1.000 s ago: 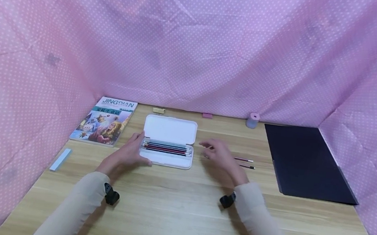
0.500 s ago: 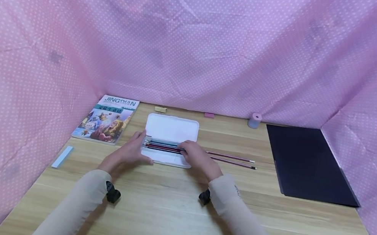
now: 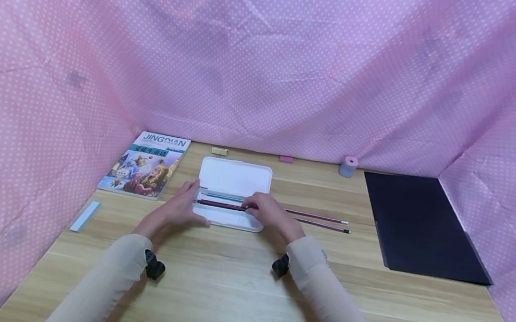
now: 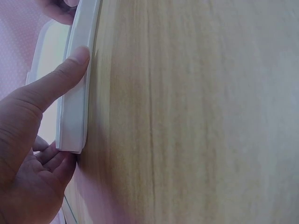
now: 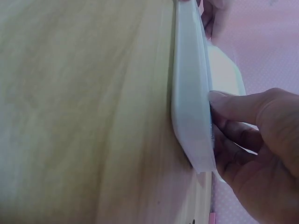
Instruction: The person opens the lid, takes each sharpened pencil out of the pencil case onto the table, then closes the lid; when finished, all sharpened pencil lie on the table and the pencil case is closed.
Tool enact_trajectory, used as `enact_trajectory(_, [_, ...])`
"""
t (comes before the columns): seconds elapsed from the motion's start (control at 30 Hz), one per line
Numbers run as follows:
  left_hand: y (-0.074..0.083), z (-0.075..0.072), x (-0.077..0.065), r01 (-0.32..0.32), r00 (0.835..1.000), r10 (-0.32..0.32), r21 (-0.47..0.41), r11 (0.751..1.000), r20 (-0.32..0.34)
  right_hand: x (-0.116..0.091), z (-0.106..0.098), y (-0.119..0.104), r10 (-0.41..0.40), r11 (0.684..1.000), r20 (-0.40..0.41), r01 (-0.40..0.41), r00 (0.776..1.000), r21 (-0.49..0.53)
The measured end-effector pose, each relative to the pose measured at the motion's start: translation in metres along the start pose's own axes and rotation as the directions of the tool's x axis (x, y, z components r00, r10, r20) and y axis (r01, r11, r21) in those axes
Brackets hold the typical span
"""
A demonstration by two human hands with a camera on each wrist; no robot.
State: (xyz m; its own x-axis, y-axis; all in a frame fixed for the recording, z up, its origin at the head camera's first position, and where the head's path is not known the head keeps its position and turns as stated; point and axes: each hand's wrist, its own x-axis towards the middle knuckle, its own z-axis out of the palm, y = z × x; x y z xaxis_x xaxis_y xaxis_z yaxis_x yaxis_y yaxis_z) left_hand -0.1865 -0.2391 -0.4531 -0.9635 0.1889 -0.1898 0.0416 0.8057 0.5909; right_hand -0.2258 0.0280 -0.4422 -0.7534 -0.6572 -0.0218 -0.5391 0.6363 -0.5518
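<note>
A white pencil case lies with its lid folded back on the table. Its left end is held by my left hand, the thumb along the front wall and the fingers around the end, as the left wrist view shows. At the right end, my right hand reaches in and pinches dark red pencils, how many I cannot tell; it hides their right ends. Behind these lies a teal pencil in the case. Two dark red pencils rest on the table to the right, partly behind the right hand.
At the left are a magazine and a light blue strip. A yellowish block, a pink block and a pink-and-blue cylinder stand along the back curtain. A black folder lies at the right.
My right hand has moved left from the table into the case and taken hold of pencils there. Those pencils have drawn together toward the front; the left hand stays put.
</note>
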Motion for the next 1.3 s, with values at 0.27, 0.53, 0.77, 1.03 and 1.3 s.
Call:
enact_trajectory(0.27, [0.000, 0.002, 0.001, -0.005, 1.000, 0.005, -0.005, 1.000, 0.003, -0.001, 0.000, 0.004, -0.014, 1.000, 0.015, 0.014, 1.000, -0.004])
enact_trajectory(0.53, [0.000, 0.002, 0.002, -0.021, 1.000, 0.021, -0.029, 0.999, -0.009, -0.006, -0.002, 0.003, -0.013, 1.000, 0.019, 0.013, 1.000, -0.001])
enact_trajectory(0.77, [0.001, 0.001, 0.003, -0.019, 1.000, 0.019, -0.008, 1.000, 0.007, -0.015, -0.009, 0.008, 0.025, 0.998, -0.062, -0.022, 0.998, 0.051])
enact_trajectory(1.03, [0.001, 0.002, 0.002, -0.023, 1.000, 0.023, -0.011, 1.000, -0.009, -0.047, -0.025, 0.031, 0.084, 0.987, -0.145, -0.063, 0.986, 0.147])
enact_trajectory(1.3, [-0.001, 0.002, -0.001, -0.035, 0.999, 0.035, -0.006, 0.999, -0.012, -0.092, -0.033, 0.062, 0.107, 0.990, -0.229, -0.082, 0.968, 0.117])
